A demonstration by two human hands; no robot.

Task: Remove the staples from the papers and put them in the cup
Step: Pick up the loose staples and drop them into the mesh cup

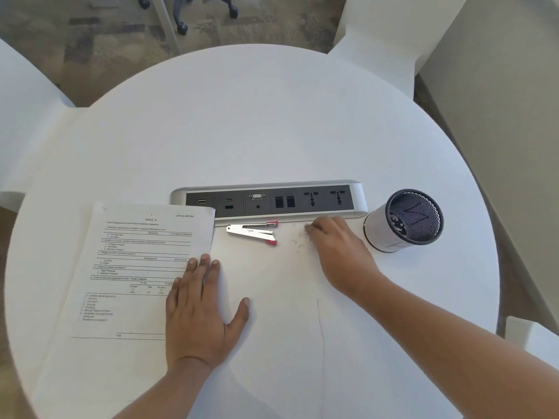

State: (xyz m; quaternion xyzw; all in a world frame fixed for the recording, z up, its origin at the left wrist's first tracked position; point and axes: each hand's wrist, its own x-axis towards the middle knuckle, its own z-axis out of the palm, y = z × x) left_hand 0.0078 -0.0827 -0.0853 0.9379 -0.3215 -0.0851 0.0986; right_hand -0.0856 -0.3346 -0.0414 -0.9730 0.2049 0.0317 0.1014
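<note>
A stack of printed papers (136, 267) lies on the left of the round white table (242, 131). My left hand (202, 313) rests flat, fingers spread, on the papers' right edge and the table. A silver stapler with red ends (254, 233) lies in front of the socket strip. Small loose staples (298, 240) are scattered on the table just right of it. My right hand (335, 249) is over them, fingertips curled down at the staples; whether it pinches one is hidden. The black mesh cup (408, 219) stands at the right, tilted toward me.
A grey power and data socket strip (269, 199) runs across the table behind the stapler. White chairs stand around the table, and office chair wheels (181, 25) show on the carpet beyond the far edge.
</note>
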